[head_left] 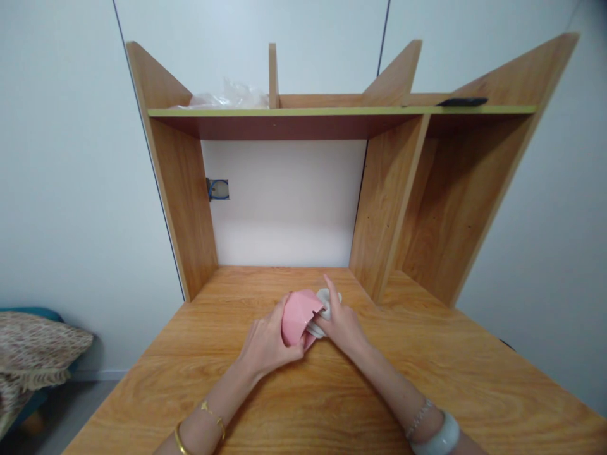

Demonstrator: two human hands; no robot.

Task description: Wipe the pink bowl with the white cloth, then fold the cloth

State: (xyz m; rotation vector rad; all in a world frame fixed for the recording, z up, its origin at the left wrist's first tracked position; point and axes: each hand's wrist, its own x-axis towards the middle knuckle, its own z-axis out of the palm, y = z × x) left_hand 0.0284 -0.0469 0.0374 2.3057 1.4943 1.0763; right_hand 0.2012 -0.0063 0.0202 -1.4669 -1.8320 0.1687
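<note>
A pink, faceted, hollow container (298, 314) lies tilted over the desk, its jagged-edged opening facing right. My left hand (272, 338) is closed around its left side, thumb at the lower rim. A white cloth (324, 297) bunches at the opening, partly inside. My right hand (342, 322) grips the cloth there, with the index finger stretched out upward and the other fingers partly hidden by the container's rim.
Both hands work above a wooden desk (303, 404). A wooden shelf unit (389, 208) rises at the back, with clear plastic wrapping (227, 96) and a flat black object (462, 101) on top. An open wall socket box (219, 189) shows behind. A woven blanket (38, 347) lies at far left.
</note>
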